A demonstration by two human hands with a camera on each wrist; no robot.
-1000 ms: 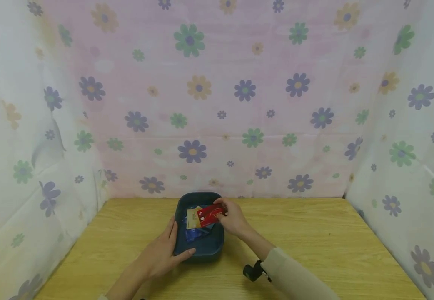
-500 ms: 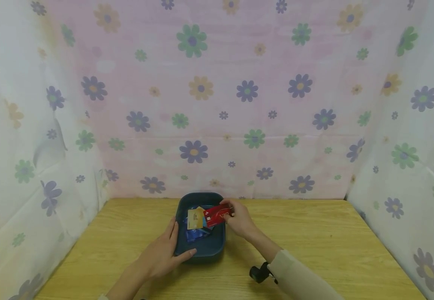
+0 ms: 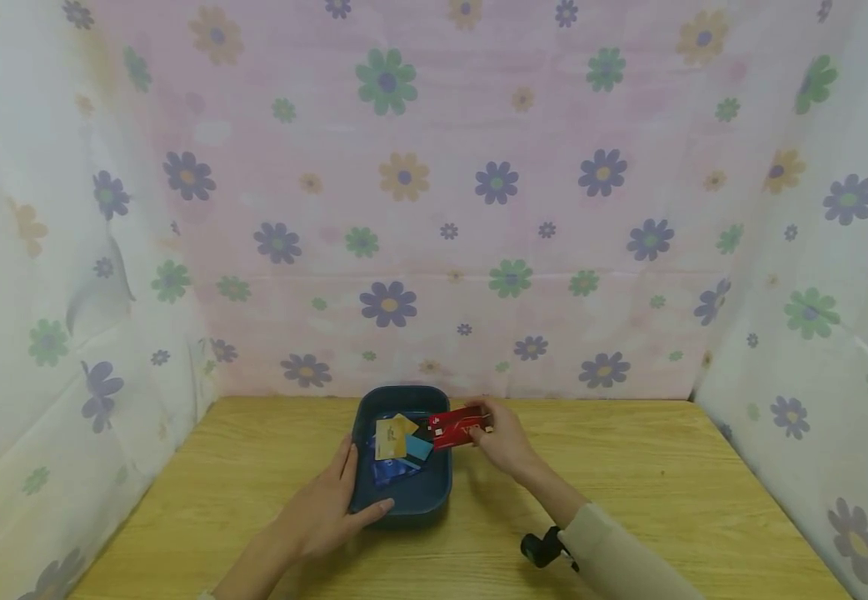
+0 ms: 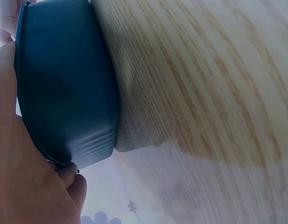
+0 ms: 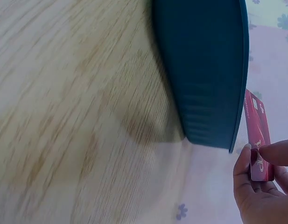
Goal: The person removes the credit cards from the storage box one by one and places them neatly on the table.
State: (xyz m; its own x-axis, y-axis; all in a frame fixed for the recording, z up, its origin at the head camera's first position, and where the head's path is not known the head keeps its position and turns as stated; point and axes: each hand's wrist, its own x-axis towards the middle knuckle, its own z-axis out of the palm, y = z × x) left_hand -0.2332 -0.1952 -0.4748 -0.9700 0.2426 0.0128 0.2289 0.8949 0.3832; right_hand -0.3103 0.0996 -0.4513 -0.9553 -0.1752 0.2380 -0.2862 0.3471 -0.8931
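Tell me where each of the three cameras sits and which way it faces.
Head: above, facing forward and down at the table; left hand, right hand show.
Left wrist: low beside the blue tray; palm shows.
Right wrist: low beside the tray; fingers pinching the red card.
All three share the tray.

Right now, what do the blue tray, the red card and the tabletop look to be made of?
Blue tray: likely moulded plastic, matte, with rounded corners and fine ribs near its base in the wrist views. Red card, pinched by the right hand: thin, stiff, printed, probably plastic. Tabletop: light wood grain, smooth; solid wood or laminate, can't tell.
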